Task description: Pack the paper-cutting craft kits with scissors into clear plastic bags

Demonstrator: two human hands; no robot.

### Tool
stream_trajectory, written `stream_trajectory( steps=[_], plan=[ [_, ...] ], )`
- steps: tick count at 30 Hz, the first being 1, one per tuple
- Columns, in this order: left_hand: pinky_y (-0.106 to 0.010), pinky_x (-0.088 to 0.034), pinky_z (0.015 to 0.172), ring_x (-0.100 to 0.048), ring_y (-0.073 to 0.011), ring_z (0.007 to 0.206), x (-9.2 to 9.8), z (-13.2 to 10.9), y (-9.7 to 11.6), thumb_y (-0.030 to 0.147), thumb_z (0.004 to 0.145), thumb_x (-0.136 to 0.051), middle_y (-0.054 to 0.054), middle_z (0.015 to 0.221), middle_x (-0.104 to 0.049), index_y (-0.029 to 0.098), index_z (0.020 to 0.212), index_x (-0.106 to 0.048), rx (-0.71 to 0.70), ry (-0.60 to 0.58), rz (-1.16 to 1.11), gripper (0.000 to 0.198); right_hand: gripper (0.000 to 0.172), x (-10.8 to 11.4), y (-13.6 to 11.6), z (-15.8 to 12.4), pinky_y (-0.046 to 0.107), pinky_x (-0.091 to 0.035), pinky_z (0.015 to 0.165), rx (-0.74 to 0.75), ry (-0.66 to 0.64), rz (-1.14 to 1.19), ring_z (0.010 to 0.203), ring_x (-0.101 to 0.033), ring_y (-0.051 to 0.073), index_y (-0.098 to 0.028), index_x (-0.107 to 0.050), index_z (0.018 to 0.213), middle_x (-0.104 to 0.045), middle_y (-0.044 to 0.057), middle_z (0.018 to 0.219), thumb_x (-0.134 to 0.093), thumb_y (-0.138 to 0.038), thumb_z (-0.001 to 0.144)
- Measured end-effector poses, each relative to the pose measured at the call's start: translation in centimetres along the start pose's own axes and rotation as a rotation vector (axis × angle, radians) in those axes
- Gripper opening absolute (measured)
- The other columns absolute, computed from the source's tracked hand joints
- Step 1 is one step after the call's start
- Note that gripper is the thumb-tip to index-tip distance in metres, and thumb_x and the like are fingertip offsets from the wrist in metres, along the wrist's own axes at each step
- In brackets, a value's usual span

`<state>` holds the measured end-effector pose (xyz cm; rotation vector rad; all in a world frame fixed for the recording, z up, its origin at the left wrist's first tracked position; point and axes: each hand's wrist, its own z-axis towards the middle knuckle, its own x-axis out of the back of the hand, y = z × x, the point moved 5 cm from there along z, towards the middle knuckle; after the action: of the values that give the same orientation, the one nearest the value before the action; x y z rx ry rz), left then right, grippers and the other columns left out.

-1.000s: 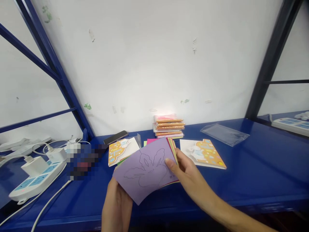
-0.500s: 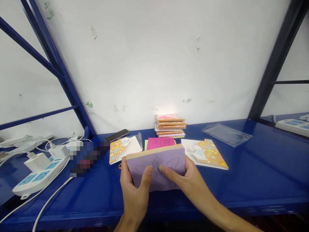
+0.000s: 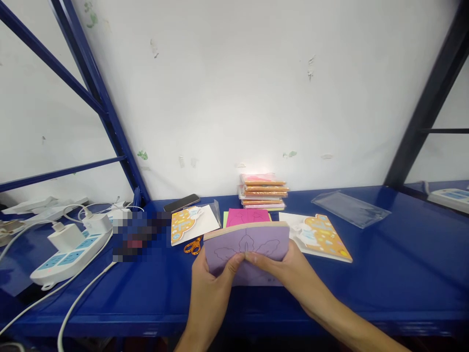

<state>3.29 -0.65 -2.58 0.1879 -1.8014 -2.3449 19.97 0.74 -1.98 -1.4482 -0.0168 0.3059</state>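
Both hands hold a thick stack of purple paper (image 3: 247, 249) above the blue shelf top (image 3: 366, 298), and a flower-like shape is pencilled on its top sheet. My left hand (image 3: 214, 288) grips the stack's lower left, and my right hand (image 3: 284, 266) grips its right side, the thumbs meeting on the drawing. Just behind the stack lies a pink sheet (image 3: 247, 217) with faint lines on it. Orange-handled scissors (image 3: 193, 246) sit close to my left hand. The stack hides the lower part of the pink sheet.
Two illustrated cards (image 3: 194, 224) (image 3: 318, 237) lie on either side of the pink sheet. Behind are a stack of packets (image 3: 263, 192), a phone (image 3: 181, 203) and a plastic sleeve (image 3: 350, 209). A power strip (image 3: 69, 256) with chargers and white cables sits at left, beside a pixelated patch (image 3: 135, 234).
The purple stack, fanned and tilted a second ago, is now squared and held level in both hands. My left hand has moved up beside my right. The orange scissors have come into view.
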Motion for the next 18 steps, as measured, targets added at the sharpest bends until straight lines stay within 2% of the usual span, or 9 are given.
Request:
stream_trajectory(
  steps=[2,4,7,10,12,14,15,17,18],
  plan=[
    [-0.039,-0.063,0.082,-0.077,-0.0296,0.092,0.6,0.8,0.8,0.041,0.075,-0.084,-0.010,0.099,-0.082,0.013,0.102,-0.075,-0.029,0.038,0.024,0.039,0.056,-0.1,-0.6,0.1,0.047,-0.056,0.100,-0.001,-0.072,-0.032,0.113,-0.071,0.032,-0.022,-0.071,0.120,-0.078,0.009,0.118,-0.089,-0.046,0.073],
    [-0.040,-0.063,0.084,-0.077,-0.0297,0.093,2.0,2.0,2.2,0.041,0.072,-0.087,-0.010,0.099,-0.081,0.013,0.102,-0.075,-0.068,0.117,0.042,0.043,0.059,-0.1,-1.7,0.3,0.045,-0.056,0.100,0.064,-0.149,-0.118,0.117,-0.069,0.030,-0.025,-0.064,0.130,-0.074,0.009,0.127,-0.083,-0.049,0.079],
    [-0.042,-0.063,0.088,-0.077,-0.0290,0.095,5.4,4.2,5.3,0.039,0.068,-0.091,-0.011,0.103,-0.081,0.013,0.107,-0.075,-0.185,0.317,-0.019,0.049,0.041,-0.2,-4.0,1.3,0.045,-0.052,0.103,0.270,-0.168,-0.438,0.121,-0.065,0.026,-0.029,-0.058,0.134,-0.069,0.008,0.132,-0.059,-0.051,0.099],
    [-0.043,-0.061,0.096,-0.076,-0.0257,0.097,9.7,5.6,8.6,0.025,0.065,-0.092,-0.010,0.103,-0.081,0.012,0.108,-0.075,-0.356,0.530,-0.120,0.048,0.034,-1.8,-6.0,4.0,0.051,-0.049,0.104,0.518,-0.154,-0.907,0.124,-0.062,0.029,-0.025,-0.056,0.138,-0.067,0.012,0.133,-0.046,-0.033,0.106],
    [-0.043,-0.057,0.105,-0.074,-0.0255,0.108,12.4,5.6,10.2,0.018,0.061,-0.091,-0.009,0.108,-0.080,0.012,0.109,-0.075,-0.513,0.680,-0.139,0.050,0.044,-4.1,-6.4,6.5,0.053,-0.049,0.103,0.680,-0.219,-1.192,0.125,-0.060,0.033,-0.017,-0.052,0.142,-0.066,0.017,0.134,-0.049,-0.014,0.099],
    [-0.043,-0.055,0.108,-0.072,-0.0256,0.111,14.5,5.3,11.0,0.015,0.059,-0.092,-0.008,0.112,-0.079,0.012,0.110,-0.075,-0.592,0.750,-0.139,0.054,0.056,-7.5,-5.7,9.2,0.052,-0.049,0.101,0.801,-0.434,-1.351,0.125,-0.059,0.034,-0.014,-0.055,0.141,-0.066,0.019,0.133,-0.049,0.002,0.088],
    [-0.043,-0.054,0.110,-0.072,-0.0256,0.111,15.3,5.2,11.1,0.015,0.058,-0.092,-0.007,0.114,-0.079,0.013,0.110,-0.075,-0.607,0.759,-0.132,0.055,0.060,-9.3,-5.0,10.4,0.054,-0.047,0.104,0.830,-0.566,-1.368,0.130,-0.055,0.035,-0.013,-0.055,0.143,-0.061,0.021,0.140,-0.050,0.004,0.085],
    [-0.046,-0.053,0.111,-0.072,-0.0258,0.111,16.4,5.0,11.2,0.017,0.058,-0.094,-0.006,0.113,-0.079,0.014,0.109,-0.075,-0.601,0.766,-0.119,0.054,0.066,-12.9,-3.3,12.6,0.057,-0.038,0.112,0.751,-0.850,-1.298,0.140,-0.046,0.040,-0.009,-0.052,0.146,-0.051,0.025,0.151,-0.062,0.000,0.082],
    [-0.047,-0.051,0.112,-0.072,-0.0260,0.112,16.7,4.9,11.2,0.018,0.058,-0.094,-0.005,0.112,-0.079,0.014,0.107,-0.075,-0.587,0.772,-0.117,0.053,0.068,-14.5,-2.4,13.5,0.053,-0.038,0.113,0.719,-0.944,-1.275,0.141,-0.046,0.038,-0.011,-0.054,0.146,-0.052,0.022,0.152,-0.067,-0.003,0.080]
  ],
)
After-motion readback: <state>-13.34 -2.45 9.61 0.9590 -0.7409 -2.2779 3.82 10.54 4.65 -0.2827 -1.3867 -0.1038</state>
